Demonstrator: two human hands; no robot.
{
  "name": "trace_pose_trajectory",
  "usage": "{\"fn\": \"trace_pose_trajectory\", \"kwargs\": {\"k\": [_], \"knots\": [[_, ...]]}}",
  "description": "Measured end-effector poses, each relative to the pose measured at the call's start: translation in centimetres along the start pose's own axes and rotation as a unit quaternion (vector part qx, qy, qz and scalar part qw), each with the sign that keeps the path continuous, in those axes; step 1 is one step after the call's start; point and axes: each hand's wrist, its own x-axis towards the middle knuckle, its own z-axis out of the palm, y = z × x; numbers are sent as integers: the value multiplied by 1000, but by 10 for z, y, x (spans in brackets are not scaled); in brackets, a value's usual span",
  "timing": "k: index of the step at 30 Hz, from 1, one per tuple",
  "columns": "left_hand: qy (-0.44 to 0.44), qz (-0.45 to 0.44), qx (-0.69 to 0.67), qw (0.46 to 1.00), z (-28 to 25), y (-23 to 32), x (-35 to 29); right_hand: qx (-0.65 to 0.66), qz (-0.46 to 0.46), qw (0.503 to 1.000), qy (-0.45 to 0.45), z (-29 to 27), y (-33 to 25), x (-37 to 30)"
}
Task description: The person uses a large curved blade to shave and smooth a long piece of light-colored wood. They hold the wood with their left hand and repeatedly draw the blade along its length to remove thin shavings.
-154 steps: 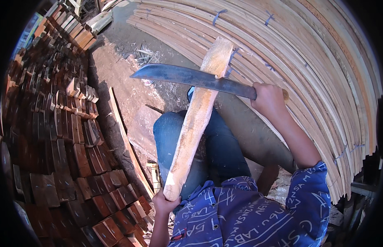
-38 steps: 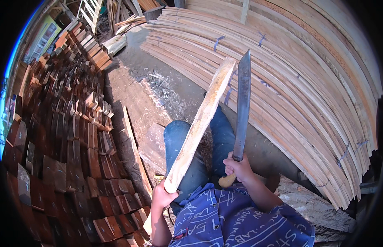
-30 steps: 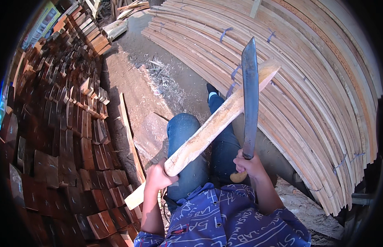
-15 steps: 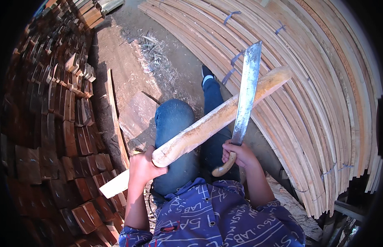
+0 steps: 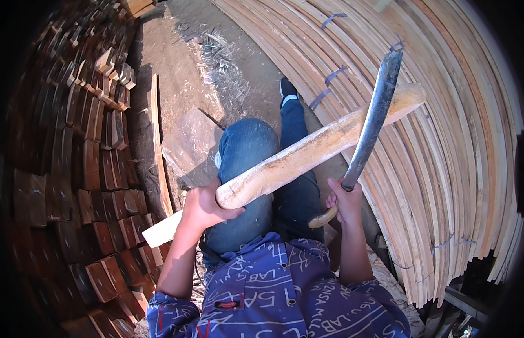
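Across the lap, over both legs of the blue jeans (image 5: 248,143), a long pc of wood (image 5: 307,155) runs slantwise, near end low on the L, far end up R, above the bundled strips (image 5: 442,152). L hand (image 5: 201,204) is closed round its near end, thumb lying along the underside. R hand (image 5: 345,201) grips a big knife (image 5: 376,112) by its curved wooden handle, butt sticking out below the fist; blade points up, tip leaning R. Blade crosses in front of the wood near its far end; can't tell if they touch.

Behind L forearm, a pale offcut (image 5: 160,230), partly hidden. On L side, a big stack of dark wood blocks (image 5: 104,225), w/ a thin plank (image 5: 158,141) on the ground next to it. Flat board (image 5: 191,141) on the dirt btwn plank & knee. Shavings (image 5: 217,65) scattered farther up. One dark shoe (image 5: 287,90) shows just beside the strips, which have purplish ties (image 5: 335,75) round them.
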Motion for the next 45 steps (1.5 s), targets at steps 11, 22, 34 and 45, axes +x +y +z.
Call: {"fn": "trace_pose_trajectory", "kwargs": {"k": [11,22,34,45], "knots": [[50,5,-45,998,4,-4,-8,-315,-67,947,-9,21,4,-10],[-9,-13,-64,998,3,-11,-5,-200,-30,978,-50,24,-22,-2],[-103,-43,-78,991,-17,-3,-1,-339,-62,938,-39,15,6,-13],[114,-40,109,987,15,-1,-54,-195,-1,980,-28,4,13,-21]]}}
